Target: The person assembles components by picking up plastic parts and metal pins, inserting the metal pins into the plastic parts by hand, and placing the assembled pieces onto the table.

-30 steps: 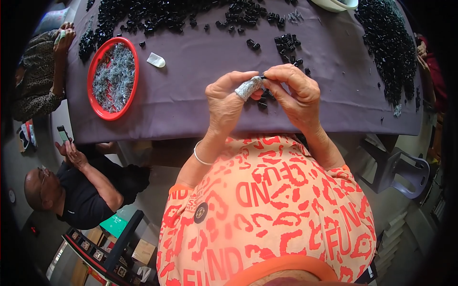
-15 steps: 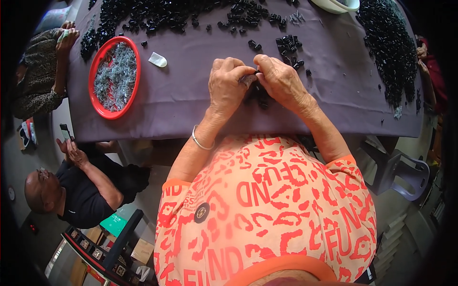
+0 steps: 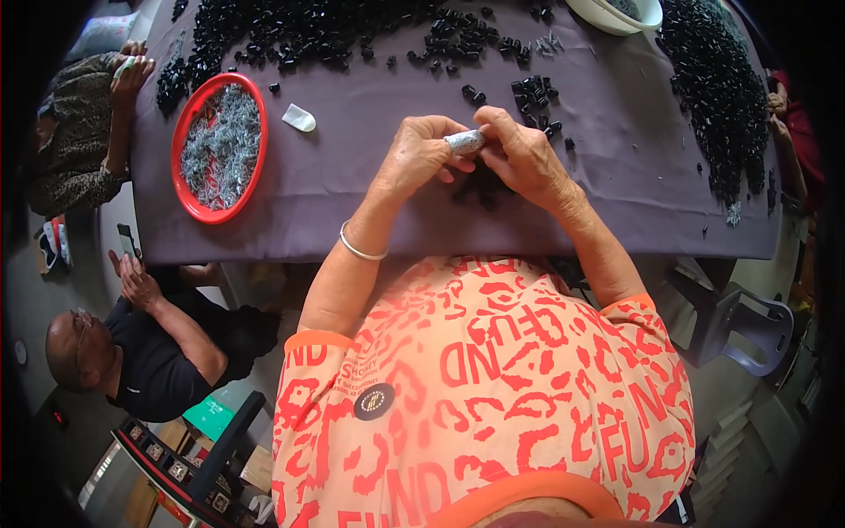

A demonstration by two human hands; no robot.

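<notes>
My left hand [image 3: 414,158] and my right hand [image 3: 525,158] meet over the near middle of the table. A silvery-grey wrap [image 3: 464,143] covers one fingertip of my left hand. Against that tip the thumb and fingers of my right hand pinch together. Whatever lies between the fingers is too small or hidden to name. Below my hands, in shadow, are some small black plastic pieces [image 3: 486,195]. Just beyond my right hand lies a small cluster of similar black pieces [image 3: 533,93].
A red oval basin [image 3: 179,176] of thin, clear-grey pieces stands at the left, beside a white finger cover [image 3: 299,118]. Large heaps of black pieces [image 3: 273,35] [image 3: 717,97] lie far off and at the right. A pale bowl [image 3: 616,19] stands behind. Other people sit around the table.
My left hand has turned and shifted slightly, so its wrapped fingertip now shows fully. My right fingers stay close to it. The whole view has shifted a little.
</notes>
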